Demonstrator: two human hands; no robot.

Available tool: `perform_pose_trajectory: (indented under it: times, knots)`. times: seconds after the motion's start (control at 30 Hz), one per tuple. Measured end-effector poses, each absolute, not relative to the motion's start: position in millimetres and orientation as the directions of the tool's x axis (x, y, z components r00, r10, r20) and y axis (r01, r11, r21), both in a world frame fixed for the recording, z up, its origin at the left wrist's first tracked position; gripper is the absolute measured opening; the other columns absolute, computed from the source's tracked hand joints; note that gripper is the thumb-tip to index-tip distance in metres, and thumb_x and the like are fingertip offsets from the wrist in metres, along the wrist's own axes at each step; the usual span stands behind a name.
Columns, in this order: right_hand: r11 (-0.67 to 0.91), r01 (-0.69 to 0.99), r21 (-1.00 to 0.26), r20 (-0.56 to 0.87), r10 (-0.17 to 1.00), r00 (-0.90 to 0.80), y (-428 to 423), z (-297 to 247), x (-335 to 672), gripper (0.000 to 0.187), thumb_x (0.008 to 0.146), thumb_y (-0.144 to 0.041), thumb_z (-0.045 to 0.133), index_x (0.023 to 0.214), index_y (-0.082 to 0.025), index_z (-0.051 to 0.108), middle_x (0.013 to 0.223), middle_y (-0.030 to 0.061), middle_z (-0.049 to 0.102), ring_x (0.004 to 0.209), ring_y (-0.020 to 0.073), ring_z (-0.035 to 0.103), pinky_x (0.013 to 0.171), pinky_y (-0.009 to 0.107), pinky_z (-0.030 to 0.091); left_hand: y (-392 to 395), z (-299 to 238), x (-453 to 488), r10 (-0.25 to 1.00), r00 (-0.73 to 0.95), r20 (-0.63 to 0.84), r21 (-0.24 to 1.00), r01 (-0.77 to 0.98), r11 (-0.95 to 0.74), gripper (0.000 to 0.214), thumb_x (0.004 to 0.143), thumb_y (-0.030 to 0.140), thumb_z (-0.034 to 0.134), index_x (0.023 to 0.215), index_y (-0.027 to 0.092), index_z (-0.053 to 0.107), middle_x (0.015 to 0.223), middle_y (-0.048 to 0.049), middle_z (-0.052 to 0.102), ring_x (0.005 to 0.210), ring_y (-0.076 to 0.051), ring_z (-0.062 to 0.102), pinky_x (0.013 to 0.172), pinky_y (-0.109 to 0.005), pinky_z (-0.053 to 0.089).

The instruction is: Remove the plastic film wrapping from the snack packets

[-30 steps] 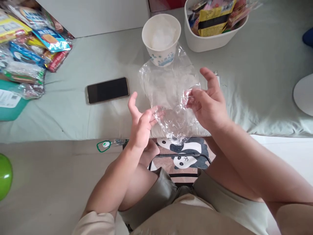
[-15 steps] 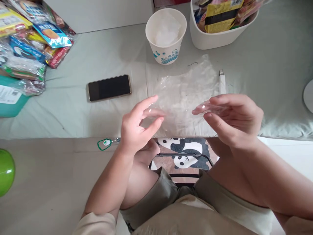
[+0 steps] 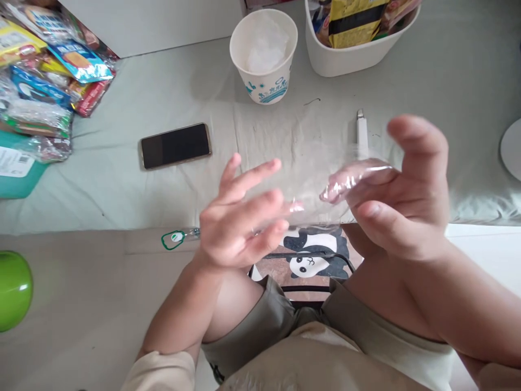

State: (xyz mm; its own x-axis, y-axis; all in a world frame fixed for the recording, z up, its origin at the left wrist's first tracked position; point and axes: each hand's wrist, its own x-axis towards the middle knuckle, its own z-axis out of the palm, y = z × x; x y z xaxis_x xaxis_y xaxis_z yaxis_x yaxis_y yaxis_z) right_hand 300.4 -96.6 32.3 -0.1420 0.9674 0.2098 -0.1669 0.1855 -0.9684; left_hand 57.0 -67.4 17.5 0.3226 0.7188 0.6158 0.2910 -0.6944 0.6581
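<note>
Right grip [image 3: 401, 190] spread, fingers behind clear film [image 3: 312, 187]; left grip [image 3: 242, 220] spread, hold on film unclear; film edges faint.

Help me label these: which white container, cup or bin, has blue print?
The cup, left of the bin. Blue drawings mark its outer side; the bin's visible wall is plain white.

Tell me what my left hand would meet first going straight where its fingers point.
Your left hand would likely meet the clear plastic first, with your right hand beyond; depth between them is unclear.
</note>
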Motion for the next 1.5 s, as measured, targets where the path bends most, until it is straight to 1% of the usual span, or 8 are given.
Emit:
perform_pose_trajectory:
  times: [0.17,0.27,0.37,0.53,0.87,1.07,1.2,1.5]
  knots:
    - [0.041,-0.097,-0.994,0.051,0.993,-0.109,-86,31,299,0.098,0.077,-0.046,0.086,0.156,-0.052,0.029,0.114,0.0008,0.071,0.096,0.0219,0.074,0.079,0.039,0.064,-53,9,68,0.907,0.190,0.377,0.921,0.031,-0.389,0.051,0.093,0.062,0.066,0.139,0.050,0.047,0.126,-0.0001,0.070,0.124,-0.028,0.071,0.104,-0.056,0.061]
    - [-0.143,-0.135,-0.981,-0.135,0.989,-0.065,-76,30,294,0.095,0.080,-0.040,0.081,0.157,-0.048,0.026,0.110,0.0007,0.071,0.089,0.0194,0.074,0.071,0.034,0.061,-38,-9,65,0.975,0.182,0.131,0.989,0.042,-0.140,0.067,0.088,0.074,0.066,0.142,0.042,0.046,0.135,-0.0076,0.067,0.130,-0.034,0.068,0.089,-0.049,0.066]
    - [-0.317,-0.184,-0.930,-0.305,0.948,-0.089,-66,26,289,0.082,0.087,-0.039,0.071,0.157,-0.039,0.026,0.102,0.0010,0.073,0.081,0.0183,0.074,0.063,0.031,0.057,-31,-28,62,0.984,0.174,0.035,0.998,0.039,-0.042,0.067,0.085,0.071,0.071,0.140,0.039,0.050,0.133,-0.0087,0.069,0.120,-0.033,0.073,0.082,-0.043,0.067]
    - [-0.302,-0.039,-0.952,-0.294,0.945,-0.142,-57,9,286,0.086,0.081,-0.025,0.078,0.155,-0.036,0.035,0.088,-0.0029,0.069,0.067,0.0147,0.068,0.057,0.028,0.055,-26,-51,62,0.986,0.160,-0.045,0.999,-0.007,0.046,0.062,0.083,0.059,0.081,0.134,0.034,0.056,0.126,-0.0090,0.074,0.104,-0.026,0.078,0.074,-0.034,0.067]
    - [-0.215,0.165,-0.963,-0.219,0.976,-0.006,-43,-6,293,0.060,0.087,-0.024,0.074,0.142,-0.033,0.053,0.083,-0.0020,0.068,0.061,0.0124,0.062,0.050,0.026,0.050,-25,-57,62,0.991,0.121,-0.063,0.996,-0.048,0.069,0.058,0.083,0.055,0.082,0.130,0.029,0.061,0.110,-0.0078,0.079,0.087,-0.022,0.080,0.067,-0.030,0.065]
    - [-0.255,0.071,-0.964,-0.262,0.959,-0.111,-42,2,294,0.066,0.082,-0.028,0.078,0.143,-0.032,0.052,0.091,-0.0004,0.072,0.072,0.0152,0.069,0.063,0.030,0.057,-29,-45,68,0.979,0.172,0.112,0.990,0.065,-0.124,0.054,0.088,0.057,0.076,0.133,0.032,0.060,0.110,-0.0050,0.079,0.106,-0.025,0.079,0.087,-0.037,0.065]
    - [-0.213,0.002,-0.977,-0.212,0.970,-0.119,-40,5,291,0.055,0.081,-0.030,0.077,0.133,-0.031,0.058,0.097,-0.0004,0.074,0.071,0.0139,0.069,0.066,0.031,0.059,-30,-42,69,0.972,0.200,0.121,0.990,0.041,-0.132,0.053,0.089,0.061,0.073,0.132,0.033,0.060,0.103,-0.0034,0.078,0.108,-0.027,0.078,0.098,-0.047,0.063]
    - [-0.198,0.022,-0.980,-0.198,0.980,-0.021,-14,-1,284,0.048,0.089,-0.035,0.076,0.132,-0.032,0.054,0.102,0.0008,0.074,0.068,0.0107,0.063,0.063,0.027,0.057,-24,-55,65,0.988,0.154,0.010,1.000,0.013,-0.012,0.073,0.078,0.070,0.079,0.138,0.035,0.055,0.088,-0.0020,0.077,0.088,-0.027,0.079,0.079,-0.043,0.064]
